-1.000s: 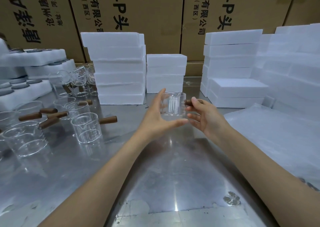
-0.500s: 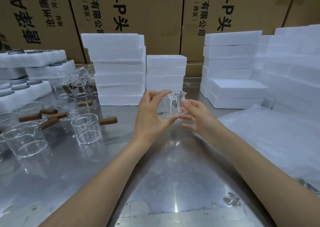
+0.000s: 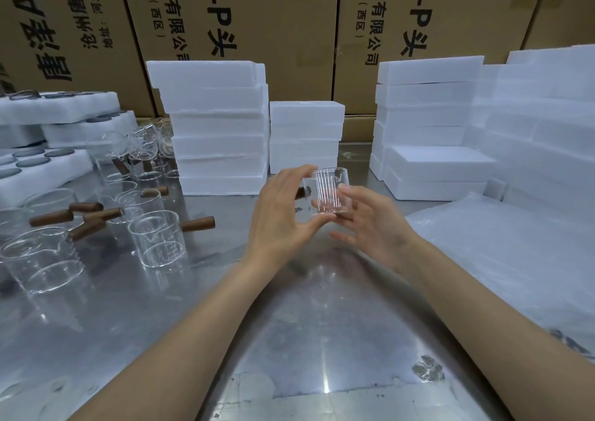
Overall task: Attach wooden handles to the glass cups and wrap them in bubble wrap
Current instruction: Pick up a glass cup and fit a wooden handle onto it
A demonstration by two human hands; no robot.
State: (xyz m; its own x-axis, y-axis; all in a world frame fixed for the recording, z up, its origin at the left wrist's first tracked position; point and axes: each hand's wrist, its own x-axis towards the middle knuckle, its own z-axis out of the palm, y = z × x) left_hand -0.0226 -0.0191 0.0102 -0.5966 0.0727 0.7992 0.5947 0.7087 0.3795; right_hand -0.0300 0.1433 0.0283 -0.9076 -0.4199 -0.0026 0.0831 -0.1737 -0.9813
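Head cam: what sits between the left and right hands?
A clear ribbed glass cup, seen in the head view. The left hand pinches it top and bottom; the right hand touches its other side with straight fingers.

The glass cup (image 3: 326, 192) is held above the middle of the worktop (image 3: 306, 308) between the hands: the left hand (image 3: 280, 214) grips it from its left, and the right hand (image 3: 370, 224) touches its right side. Left of the cup, a cluster of cups with handles (image 3: 157, 240) stands on the worktop, and farther left and behind lie foam trays (image 3: 61, 108). Directly behind the cup stands a short foam stack (image 3: 306, 137), with a taller foam stack (image 3: 215, 127) behind and to the left. Behind and to the right are more foam blocks (image 3: 431, 124). To the cup's right, bubble wrap (image 3: 515, 259) lies on the worktop. Behind all of these stand cardboard boxes (image 3: 273, 18).
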